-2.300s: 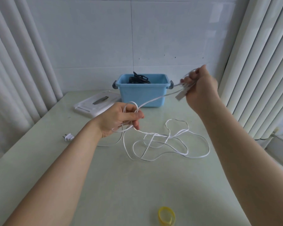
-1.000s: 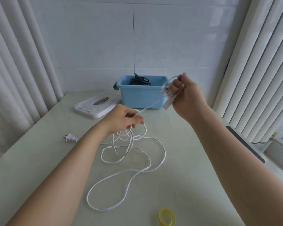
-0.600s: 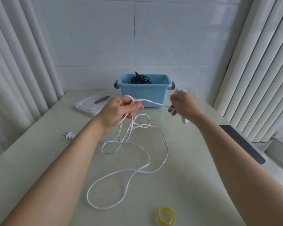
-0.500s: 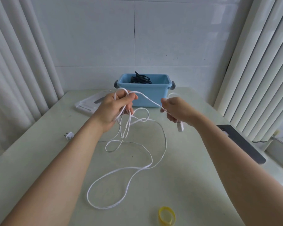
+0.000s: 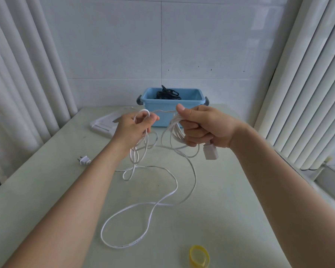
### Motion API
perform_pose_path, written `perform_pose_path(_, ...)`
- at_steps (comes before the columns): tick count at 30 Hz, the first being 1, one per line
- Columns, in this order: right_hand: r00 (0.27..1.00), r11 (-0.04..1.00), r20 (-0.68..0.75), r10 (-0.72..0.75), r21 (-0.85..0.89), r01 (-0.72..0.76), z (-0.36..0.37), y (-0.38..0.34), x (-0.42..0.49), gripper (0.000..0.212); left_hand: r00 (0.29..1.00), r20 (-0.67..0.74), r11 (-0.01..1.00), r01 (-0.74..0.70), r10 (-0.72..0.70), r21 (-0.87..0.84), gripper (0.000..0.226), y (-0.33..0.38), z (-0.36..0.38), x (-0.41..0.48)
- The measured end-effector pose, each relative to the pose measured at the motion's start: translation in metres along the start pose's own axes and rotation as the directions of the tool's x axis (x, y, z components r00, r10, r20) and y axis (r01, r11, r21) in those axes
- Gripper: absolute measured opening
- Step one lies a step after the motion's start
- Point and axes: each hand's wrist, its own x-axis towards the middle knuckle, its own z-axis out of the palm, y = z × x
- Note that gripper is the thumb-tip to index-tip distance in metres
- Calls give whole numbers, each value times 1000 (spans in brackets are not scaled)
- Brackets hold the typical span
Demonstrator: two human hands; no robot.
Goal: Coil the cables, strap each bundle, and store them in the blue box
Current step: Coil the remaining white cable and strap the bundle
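- The white plastic lid, flat and rectangular with a recessed handle, lies on the pale green table at the far left, off its container.
- The blue box, smooth plastic with grey side handles, stands open at the back of the table against the tiled wall. A bundle of glossy black cables lies inside it.
- A small white two-pin plug rests on the table at the left.
- The left hand is raised above the table, its fingers curled, pinching a small loop of the white cable between thumb and forefinger.
- That cable is thin and flat. A short stretch runs between the hands, and the rest hangs down and sprawls in loose loops across the matte tabletop.
- The right hand is closed in a fist around several gathered loops, thumb on top.
- A blocky white socket end hangs just below that fist.
- A yellow strap, curled into a ring, lies near the front edge.
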Motion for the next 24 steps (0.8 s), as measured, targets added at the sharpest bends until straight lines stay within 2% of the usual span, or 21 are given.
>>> perform_pose_path(3, 996, 995, -85, -9, 99, 18, -5, -7, -5, 54, 1000, -4, 993, 2, -2, 121, 13, -6, -1, 0)
perform_pose_path(6, 981, 923, -195, -15, 375, 89, -9, -12, -5, 51, 995, 95, 981, 10, -29, 193, 8, -10, 2, 0)
perform_pose_path(9, 950, 703, -309, -47, 665, 251, -9, -14, 2, 39, 966, 244, 975, 31, -86, 221, 7, -7, 6, -5)
perform_pose_path(11, 882, 530, -470, -40, 738, 417, -10, -11, 12, 34, 924, 369, 970, 5, -98, 245, 6, -2, 9, -9)
perform_pose_path(12, 822, 507, -570, -21, 702, 500, -12, -9, 17, 33, 894, 436, 966, -14, -104, 260, 6, 2, 10, -11)
perform_pose_path(13, 748, 551, -663, -10, 621, 558, -15, -5, 20, 30, 861, 495, 962, -27, -115, 270, 7, 4, 11, -12)
perform_pose_path(14, 667, 657, -745, -16, 495, 569, -18, -1, 22, 27, 834, 537, 961, -28, -129, 274, 8, 7, 11, -14)
perform_pose_path(15, 589, 785, -807, -47, 335, 521, -20, 4, 23, 25, 815, 563, 963, -22, -138, 269, 10, 8, 11, -14)
perform_pose_path(16, 531, 897, -842, -100, 154, 413, -23, 10, 23, 25, 807, 574, 967, -11, -141, 253, 12, 9, 11, -14)
perform_pose_path(17, 505, 961, -848, -161, -18, 275, -25, 15, 22, 26, 805, 577, 973, 1, -137, 231, 15, 10, 11, -14)
perform_pose_path(19, 511, 962, -822, -252, -272, 37, -27, 25, 20, 28, 806, 579, 982, 14, -123, 188, 17, 10, 8, -13)
perform_pose_path(21, 521, 900, -795, -311, -423, -109, -31, 30, 20, 27, 812, 574, 987, 21, -108, 157, 17, 10, 5, -12)
perform_pose_path(24, 581, 865, -765, -278, -463, -196, -35, 31, 20, 25, 837, 539, 995, 64, -97, 80, 20, 7, 0, -9)
